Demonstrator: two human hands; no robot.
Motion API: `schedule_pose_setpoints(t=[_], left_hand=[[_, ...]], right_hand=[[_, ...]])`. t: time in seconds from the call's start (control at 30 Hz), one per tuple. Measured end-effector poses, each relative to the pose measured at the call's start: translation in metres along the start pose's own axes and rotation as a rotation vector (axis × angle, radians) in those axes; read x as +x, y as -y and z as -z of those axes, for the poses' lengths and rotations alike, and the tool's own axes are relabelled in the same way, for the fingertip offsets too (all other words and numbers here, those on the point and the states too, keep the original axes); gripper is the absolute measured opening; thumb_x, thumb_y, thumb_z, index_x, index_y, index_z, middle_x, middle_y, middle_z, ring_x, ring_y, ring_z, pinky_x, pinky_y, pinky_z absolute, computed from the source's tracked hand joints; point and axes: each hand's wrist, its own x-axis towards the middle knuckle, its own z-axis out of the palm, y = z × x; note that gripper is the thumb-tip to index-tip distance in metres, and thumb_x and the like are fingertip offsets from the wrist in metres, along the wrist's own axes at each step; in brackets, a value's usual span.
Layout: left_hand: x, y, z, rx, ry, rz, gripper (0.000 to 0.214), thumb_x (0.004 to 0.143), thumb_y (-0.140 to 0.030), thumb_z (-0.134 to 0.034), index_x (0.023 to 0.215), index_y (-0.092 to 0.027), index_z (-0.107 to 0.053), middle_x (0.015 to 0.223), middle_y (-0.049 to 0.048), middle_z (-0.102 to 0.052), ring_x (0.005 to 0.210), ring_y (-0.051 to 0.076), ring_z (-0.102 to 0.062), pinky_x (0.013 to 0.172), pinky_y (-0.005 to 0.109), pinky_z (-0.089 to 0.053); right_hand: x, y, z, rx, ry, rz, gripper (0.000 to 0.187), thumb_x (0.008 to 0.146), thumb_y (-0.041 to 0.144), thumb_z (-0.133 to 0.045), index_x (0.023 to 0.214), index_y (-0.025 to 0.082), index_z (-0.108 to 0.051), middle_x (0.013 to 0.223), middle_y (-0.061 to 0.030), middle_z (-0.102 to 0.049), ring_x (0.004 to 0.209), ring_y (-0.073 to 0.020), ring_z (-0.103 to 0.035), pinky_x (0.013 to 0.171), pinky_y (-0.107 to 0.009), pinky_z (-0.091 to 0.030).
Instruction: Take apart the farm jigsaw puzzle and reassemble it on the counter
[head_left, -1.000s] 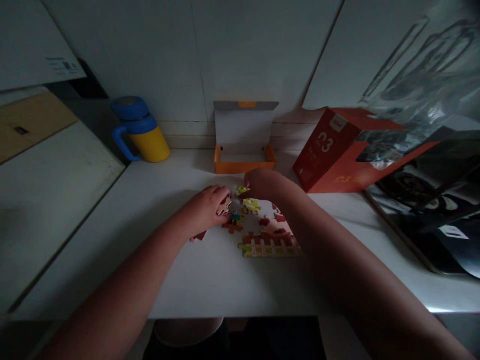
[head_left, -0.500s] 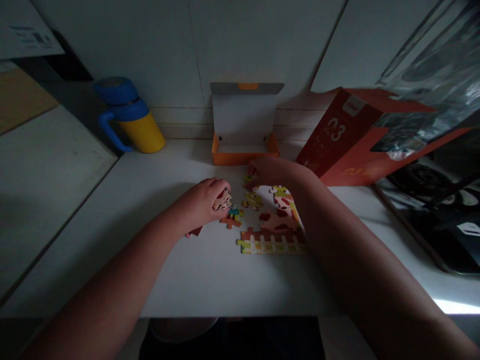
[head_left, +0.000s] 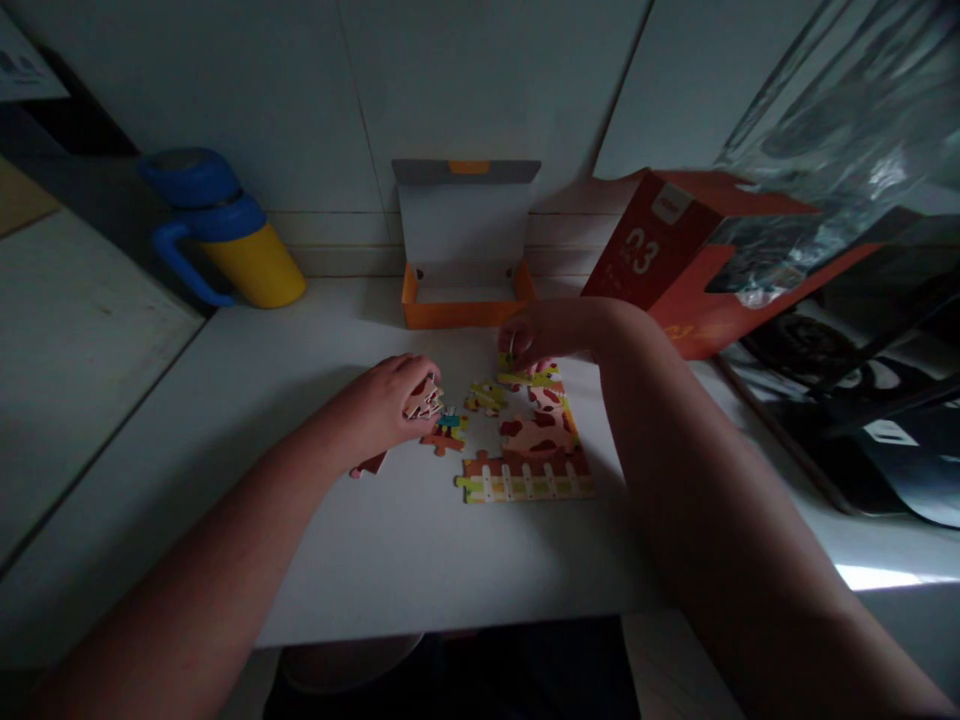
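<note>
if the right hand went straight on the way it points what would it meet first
Probably the left hand, clutching puzzle pieces: the right hand points roughly leftward toward it. Its height is unclear, so it could brush the loose yellow piece first.

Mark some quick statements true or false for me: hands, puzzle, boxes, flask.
1. The left hand holds puzzle pieces. True.
2. The right hand is on the printed fence. False: it is at the far edge of the puzzle.
3. The orange box stands open. True.
4. The flask is all red. False: it is blue and yellow.
5. The red box is right of the orange box. True.
</note>
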Motion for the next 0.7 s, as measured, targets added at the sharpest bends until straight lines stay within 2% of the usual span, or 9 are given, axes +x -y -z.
schedule_pose_setpoints(t=[0.1,0.2,0.3,0.5,0.6,0.7], left_hand=[[0.000,-0.001,0.001,0.007,0.003,0.011,0.033,0.085,-0.023,-0.074,0.113,-0.024,-0.057,0.114,0.0060,-0.068,0.106,0.026,-0.066,0.094,0.039,-0.051],[0.000,-0.002,0.001,0.004,0.010,0.018,0.032,0.084,-0.024,-0.074,0.112,-0.024,-0.057,0.114,0.0061,-0.069,0.105,0.026,-0.066,0.092,0.039,-0.051],[0.000,-0.001,0.001,-0.006,0.005,0.022,0.033,0.084,-0.024,-0.074,0.113,-0.024,-0.057,0.114,0.0061,-0.069,0.105,0.026,-0.067,0.092,0.039,-0.051],[0.000,0.000,0.000,0.000,0.003,0.016,0.033,0.084,-0.024,-0.074,0.113,-0.025,-0.057,0.113,0.0058,-0.069,0.104,0.025,-0.066,0.092,0.038,-0.051],[0.000,0.001,-0.001,0.002,-0.002,0.008,0.033,0.085,-0.024,-0.073,0.114,-0.024,-0.058,0.113,0.0060,-0.069,0.104,0.026,-0.066,0.093,0.039,-0.050],[0.000,0.001,-0.001,0.001,0.009,0.011,0.032,0.085,-0.024,-0.074,0.113,-0.023,-0.058,0.113,0.0063,-0.069,0.104,0.025,-0.066,0.092,0.038,-0.050]], right_hand=[[0.005,0.002,-0.004,-0.031,-0.029,0.006,0.029,0.065,0.032,-0.097,0.085,0.026,-0.077,0.080,-0.0023,-0.079,0.059,-0.0165,-0.069,0.053,-0.029,-0.050],[0.009,0.007,-0.006,-0.241,-0.096,0.028,0.023,0.067,0.028,-0.097,0.081,0.026,-0.078,0.082,-0.0019,-0.080,0.069,-0.0188,-0.072,0.059,-0.030,-0.048],[0.010,0.008,-0.005,-0.360,-0.102,0.014,0.022,0.068,0.027,-0.097,0.084,0.027,-0.082,0.081,-0.0018,-0.079,0.074,-0.0219,-0.073,0.066,-0.032,-0.049],[0.011,0.003,-0.007,-0.291,-0.054,-0.044,0.026,0.067,0.024,-0.098,0.089,0.024,-0.083,0.076,-0.0028,-0.078,0.069,-0.0207,-0.071,0.067,-0.033,-0.051],[0.011,0.005,-0.007,-0.277,-0.051,-0.057,0.028,0.067,0.027,-0.098,0.091,0.025,-0.083,0.081,-0.0040,-0.079,0.071,-0.0215,-0.072,0.067,-0.033,-0.052],[0.009,0.011,-0.005,-0.329,0.012,-0.083,0.031,0.074,0.033,-0.093,0.102,0.024,-0.082,0.090,-0.0049,-0.081,0.074,-0.0220,-0.075,0.065,-0.031,-0.053]])
